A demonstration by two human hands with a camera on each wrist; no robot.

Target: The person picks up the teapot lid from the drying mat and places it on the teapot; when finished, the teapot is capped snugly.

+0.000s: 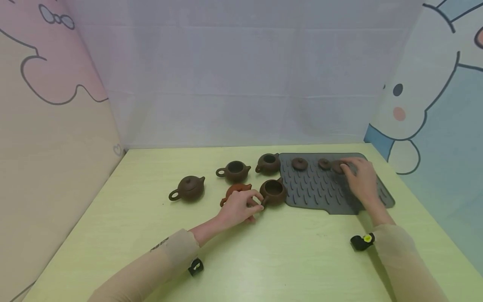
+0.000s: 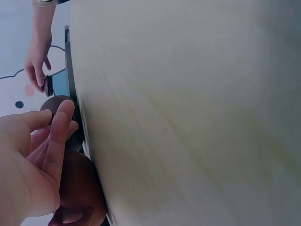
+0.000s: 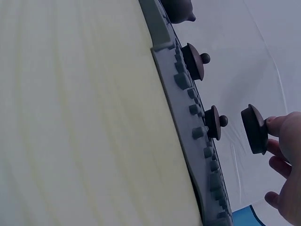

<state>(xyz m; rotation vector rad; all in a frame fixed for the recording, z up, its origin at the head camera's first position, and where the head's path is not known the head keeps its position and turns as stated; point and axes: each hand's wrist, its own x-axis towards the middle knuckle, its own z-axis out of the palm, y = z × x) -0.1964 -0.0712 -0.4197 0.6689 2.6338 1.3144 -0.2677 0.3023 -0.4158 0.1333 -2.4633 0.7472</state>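
In the head view my left hand (image 1: 238, 208) has its thumb and fingers at the handle of a lidless dark brown teapot (image 1: 277, 193), pinching it; the left wrist view shows the fingertips against that teapot, its handle mostly hidden. Behind the hand, partly covered, stands a reddish-brown teapot (image 1: 235, 189). My right hand (image 1: 361, 176) pinches a dark brown teapot lid (image 3: 255, 129) by its knob. The right wrist view shows this lid raised off the grey ridged mat (image 1: 309, 188). Two other lids lie on the mat, a small lid (image 1: 324, 164) and a wider lid (image 1: 299, 164).
Two more lidless teapots stand farther back, one teapot (image 1: 236, 171) left of the mat and another teapot (image 1: 268, 164) at the mat's left edge. A lidded teapot (image 1: 190, 188) sits at the left. Cloth walls border the table's back and sides.
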